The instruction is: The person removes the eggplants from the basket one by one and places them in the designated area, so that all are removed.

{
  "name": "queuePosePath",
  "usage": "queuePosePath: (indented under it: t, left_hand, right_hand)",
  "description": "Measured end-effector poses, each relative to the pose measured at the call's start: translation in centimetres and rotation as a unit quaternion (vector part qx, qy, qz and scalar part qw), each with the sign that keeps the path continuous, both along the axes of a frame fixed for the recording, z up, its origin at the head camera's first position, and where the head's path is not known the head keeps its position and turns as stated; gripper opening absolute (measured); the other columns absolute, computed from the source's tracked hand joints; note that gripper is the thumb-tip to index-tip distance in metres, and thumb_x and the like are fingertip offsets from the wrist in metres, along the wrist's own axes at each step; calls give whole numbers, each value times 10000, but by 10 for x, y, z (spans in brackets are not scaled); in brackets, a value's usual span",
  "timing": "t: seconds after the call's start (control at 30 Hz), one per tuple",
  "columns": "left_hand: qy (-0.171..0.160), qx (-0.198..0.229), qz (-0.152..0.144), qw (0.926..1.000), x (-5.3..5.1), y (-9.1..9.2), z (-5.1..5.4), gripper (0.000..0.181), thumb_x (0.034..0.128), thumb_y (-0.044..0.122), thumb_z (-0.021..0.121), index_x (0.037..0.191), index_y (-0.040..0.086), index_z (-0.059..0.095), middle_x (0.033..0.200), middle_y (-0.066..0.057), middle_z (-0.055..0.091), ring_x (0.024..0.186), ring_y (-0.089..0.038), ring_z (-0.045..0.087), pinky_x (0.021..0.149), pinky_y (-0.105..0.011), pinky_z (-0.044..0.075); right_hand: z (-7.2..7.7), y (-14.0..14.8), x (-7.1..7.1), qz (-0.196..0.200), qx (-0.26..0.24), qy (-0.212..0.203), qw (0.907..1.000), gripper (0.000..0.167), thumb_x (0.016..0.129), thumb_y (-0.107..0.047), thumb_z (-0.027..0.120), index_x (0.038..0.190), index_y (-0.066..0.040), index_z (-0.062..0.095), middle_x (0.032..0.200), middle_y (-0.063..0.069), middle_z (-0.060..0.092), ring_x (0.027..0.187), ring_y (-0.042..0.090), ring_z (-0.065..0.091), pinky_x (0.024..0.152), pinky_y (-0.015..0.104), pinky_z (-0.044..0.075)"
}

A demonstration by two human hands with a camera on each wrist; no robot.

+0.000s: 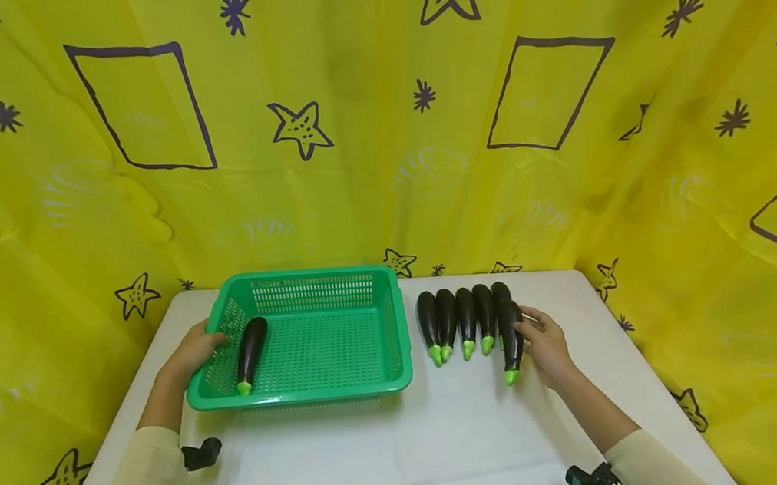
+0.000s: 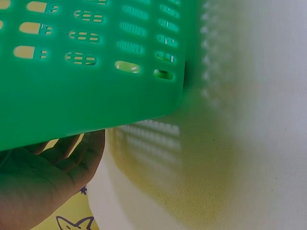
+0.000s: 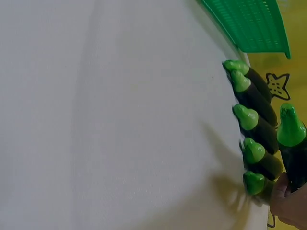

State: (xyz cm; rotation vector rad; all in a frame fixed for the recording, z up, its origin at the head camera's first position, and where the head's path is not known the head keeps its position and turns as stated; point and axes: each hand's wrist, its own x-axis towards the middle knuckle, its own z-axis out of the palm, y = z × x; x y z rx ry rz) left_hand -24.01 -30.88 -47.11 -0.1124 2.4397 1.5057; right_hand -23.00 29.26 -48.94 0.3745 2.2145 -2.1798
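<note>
My left hand (image 1: 195,352) grips the left rim of a green plastic basket (image 1: 335,393), thumb over the inner side and fingers outside. In the left wrist view, curled fingers (image 2: 88,155) show against the perforated basket wall (image 2: 96,103). One dark eggplant (image 1: 253,354) with a green stem end lies inside, near the left wall. My right hand (image 1: 546,346) pinches another eggplant (image 1: 511,339) between thumb and fingers, stem end toward me. It is held above the table, partly covering the rightmost of a row of several eggplants (image 1: 466,322).
A white-covered table (image 1: 407,456) carries the basket and the row, which lies just right of the basket. Yellow curtains (image 1: 356,191) with drawn stars hang close behind the table and along its sides.
</note>
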Motion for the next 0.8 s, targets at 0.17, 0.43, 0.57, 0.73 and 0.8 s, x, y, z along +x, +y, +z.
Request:
queuePosePath:
  t: [0.17, 0.43, 0.57, 0.73, 0.8]
  left_hand:
    - [-1, -20, -62, 10000, -1, -1, 1, 627, 1042, 87, 414, 1546, -204, 183, 1459, -436, 388, 1247, -540, 511, 974, -612, 505]
    - [-44, -35, -59, 10000, 0, 1, 1, 637, 1043, 90, 413, 1552, -203, 167, 1472, -442, 370, 1262, -554, 493, 990, -630, 489]
    - [-83, -37, -54, 9999, 1, 1, 3, 638, 1045, 92, 408, 1554, -203, 162, 1475, -440, 367, 1263, -550, 491, 995, -629, 485]
    - [-81, -58, -70, 9999, 1, 1, 3, 641, 1045, 91, 401, 1557, -203, 153, 1481, -440, 358, 1261, -543, 484, 1007, -640, 467]
    - [-73, -48, -75, 9999, 2, 2, 3, 639, 1046, 90, 397, 1557, -203, 152, 1487, -441, 352, 1269, -549, 477, 1014, -650, 457]
  right_hand:
    - [-3, 13, -9, -255, 85, 64, 9996, 554, 1066, -21, 488, 1576, 78, 297, 1379, 211, 465, 926, 28, 609, 826, 194, 544]
    - [-10, 29, -24, -565, 736, 25, 9957, 561, 1062, -40, 506, 1580, 87, 331, 1452, 269, 438, 848, -50, 559, 760, 130, 499]
    - [-12, 35, -32, -595, 915, 68, 9940, 552, 1066, -35, 497, 1575, 103, 334, 1444, 298, 449, 843, -50, 551, 757, 125, 495]
    - [-13, 42, -42, -490, 1100, 49, 9927, 563, 1069, -39, 495, 1579, 116, 315, 1487, 353, 429, 879, -23, 557, 761, 117, 493]
    - [-14, 44, -47, -457, 1224, 13, 9914, 565, 1068, -46, 499, 1581, 110, 320, 1505, 358, 425, 946, 41, 576, 760, 109, 484]
